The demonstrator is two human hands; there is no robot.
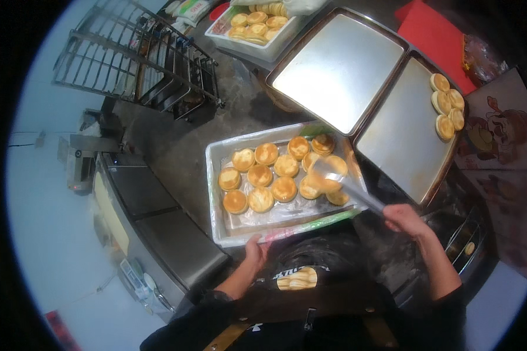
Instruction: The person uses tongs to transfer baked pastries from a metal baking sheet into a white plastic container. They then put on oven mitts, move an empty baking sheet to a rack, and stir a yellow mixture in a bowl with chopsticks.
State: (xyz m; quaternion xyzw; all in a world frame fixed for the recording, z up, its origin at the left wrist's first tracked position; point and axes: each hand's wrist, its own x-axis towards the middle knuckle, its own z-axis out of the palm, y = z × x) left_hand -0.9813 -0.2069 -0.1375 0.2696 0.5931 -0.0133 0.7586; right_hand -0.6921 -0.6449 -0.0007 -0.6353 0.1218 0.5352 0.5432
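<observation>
My right hand [405,219] is closed round the grey handle of a spatula [362,194]. Its blade, partly blurred, is over the right side of a white plastic crate [215,215], among round golden-brown pastries [286,166]. Whether pastries rest on the blade, I cannot tell. The crate has a clear plastic liner, and several pastries stand in it in rough rows and small stacks. At the crate's near edge, my left hand [255,253] grips the rim and the liner. Beyond the spatula, a metal baking tray [401,131] carries a few more pastries [445,106] along its right edge.
Another metal tray [339,73] adjoins the first, with bare shiny metal showing. A second white crate [263,50] of pastries stands at the back. Far left are a wheeled rack [152,64] and a steel-topped counter [170,228]. Something red [436,41] lies back right.
</observation>
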